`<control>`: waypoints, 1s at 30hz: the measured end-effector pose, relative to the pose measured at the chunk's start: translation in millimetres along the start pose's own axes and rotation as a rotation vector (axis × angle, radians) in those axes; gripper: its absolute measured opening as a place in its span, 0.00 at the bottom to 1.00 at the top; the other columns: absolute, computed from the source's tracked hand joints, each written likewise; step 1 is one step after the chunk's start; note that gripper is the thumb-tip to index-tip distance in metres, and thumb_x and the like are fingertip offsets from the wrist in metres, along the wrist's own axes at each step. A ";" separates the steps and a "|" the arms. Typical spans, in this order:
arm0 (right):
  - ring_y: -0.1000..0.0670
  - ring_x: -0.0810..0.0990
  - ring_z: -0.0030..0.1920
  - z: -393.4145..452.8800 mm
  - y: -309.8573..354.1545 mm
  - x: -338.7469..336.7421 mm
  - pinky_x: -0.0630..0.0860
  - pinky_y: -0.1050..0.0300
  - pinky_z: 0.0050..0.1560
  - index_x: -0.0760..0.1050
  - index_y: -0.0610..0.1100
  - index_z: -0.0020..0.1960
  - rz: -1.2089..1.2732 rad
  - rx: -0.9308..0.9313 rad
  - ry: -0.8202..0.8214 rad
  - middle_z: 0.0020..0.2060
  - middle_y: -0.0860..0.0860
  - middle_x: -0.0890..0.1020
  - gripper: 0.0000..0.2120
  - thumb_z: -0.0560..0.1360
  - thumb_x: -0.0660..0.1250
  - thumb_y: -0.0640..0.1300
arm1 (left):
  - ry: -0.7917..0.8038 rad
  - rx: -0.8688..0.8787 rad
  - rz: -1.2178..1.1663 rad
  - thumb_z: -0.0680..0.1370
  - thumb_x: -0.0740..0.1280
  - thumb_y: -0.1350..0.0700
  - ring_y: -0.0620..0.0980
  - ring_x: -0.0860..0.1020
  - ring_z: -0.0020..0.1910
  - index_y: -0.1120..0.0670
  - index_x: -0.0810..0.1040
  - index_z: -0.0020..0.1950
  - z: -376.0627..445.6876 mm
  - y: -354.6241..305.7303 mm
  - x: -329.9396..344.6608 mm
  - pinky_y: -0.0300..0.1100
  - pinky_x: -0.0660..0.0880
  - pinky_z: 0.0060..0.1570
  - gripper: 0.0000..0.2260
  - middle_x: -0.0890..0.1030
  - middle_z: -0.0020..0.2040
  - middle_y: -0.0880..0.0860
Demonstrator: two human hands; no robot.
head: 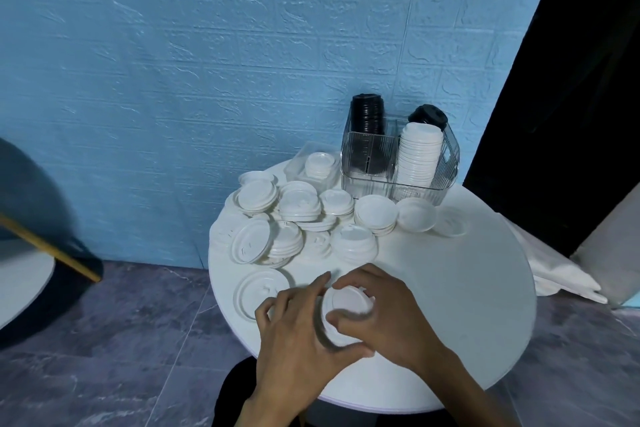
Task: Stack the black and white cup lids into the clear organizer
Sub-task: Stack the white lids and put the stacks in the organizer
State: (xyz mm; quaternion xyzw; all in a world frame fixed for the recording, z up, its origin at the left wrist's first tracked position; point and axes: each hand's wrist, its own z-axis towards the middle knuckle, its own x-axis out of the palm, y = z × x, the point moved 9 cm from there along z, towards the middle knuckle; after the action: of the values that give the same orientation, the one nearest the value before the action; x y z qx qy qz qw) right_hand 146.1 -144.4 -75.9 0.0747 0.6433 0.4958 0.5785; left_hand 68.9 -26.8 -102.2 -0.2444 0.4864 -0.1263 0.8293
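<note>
Head view: both hands held a small stack of white lids (346, 314) near the front edge of the round table (467, 305). Left hand (298, 329) and right hand (391, 315) each had their grip curled round it. Loose white lids (298, 208) lay mid-table. Clear organizer (398, 163) at the back edge held black lids (367, 114) and a white stack (417, 156).

Round white table (450, 305), lower centre-right of frame. On it, far edge upper right: clear organizer (398, 163) w/ black lid stack (367, 114) in left compartment, white lid stack (417, 156) in right. Just left of it, small clear tray (313, 163). Loose white lids (304, 218) heaped across centre-left; one flat lid (258, 291) nearer bottom left.
</note>
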 end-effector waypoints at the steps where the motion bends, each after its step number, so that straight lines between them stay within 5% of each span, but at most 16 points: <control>1: 0.61 0.80 0.51 -0.7 -0.5 -1.1 0.72 0.70 0.51 0.81 0.58 0.48 0.012 -0.002 -0.002 0.48 0.64 0.81 0.15 0.63 0.77 0.58 | 0.006 0.004 0.007 0.54 0.69 0.19 0.44 0.78 0.60 0.41 0.74 0.70 -0.1 0.0 0.1 0.41 0.56 0.61 0.48 0.80 0.61 0.38; 14: 0.63 0.80 0.56 -10.5 -5.2 -0.2 0.74 0.63 0.58 0.82 0.59 0.51 0.076 0.043 0.019 0.51 0.66 0.82 0.20 0.61 0.82 0.54 | 0.007 0.001 0.117 0.61 0.70 0.25 0.44 0.73 0.64 0.38 0.79 0.63 -0.7 -3.7 -1.2 0.45 0.55 0.63 0.34 0.79 0.58 0.34; 20: 0.64 0.78 0.57 -9.7 -2.1 4.8 0.74 0.61 0.61 0.79 0.62 0.59 -0.080 0.026 0.038 0.54 0.69 0.80 0.26 0.62 0.72 0.65 | -0.031 -0.021 0.120 0.59 0.71 0.35 0.45 0.71 0.60 0.39 0.82 0.59 0.1 -7.8 -5.4 0.44 0.56 0.56 0.29 0.82 0.51 0.34; 26: 0.65 0.74 0.64 -11.1 -5.6 7.5 0.68 0.64 0.70 0.74 0.61 0.68 -0.120 0.040 0.104 0.63 0.70 0.76 0.35 0.63 0.72 0.68 | -0.012 -0.050 0.152 0.61 0.68 0.35 0.45 0.73 0.56 0.40 0.82 0.63 -5.3 -3.1 -5.0 0.43 0.52 0.52 0.31 0.83 0.40 0.36; 30: 0.67 0.74 0.61 -11.6 -9.3 7.7 0.68 0.66 0.68 0.76 0.61 0.66 -0.124 0.051 0.092 0.57 0.74 0.74 0.34 0.62 0.74 0.68 | 0.001 -0.058 0.131 0.62 0.70 0.33 0.45 0.71 0.58 0.40 0.81 0.64 -6.6 -4.0 -6.4 0.42 0.53 0.51 0.31 0.83 0.52 0.35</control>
State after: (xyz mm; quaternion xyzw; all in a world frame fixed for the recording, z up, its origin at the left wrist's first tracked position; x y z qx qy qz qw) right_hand 138.5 -150.3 -89.7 0.0266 0.6851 0.4456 0.5757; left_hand 60.1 -29.1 -98.0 -0.2359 0.5053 -0.0577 0.8280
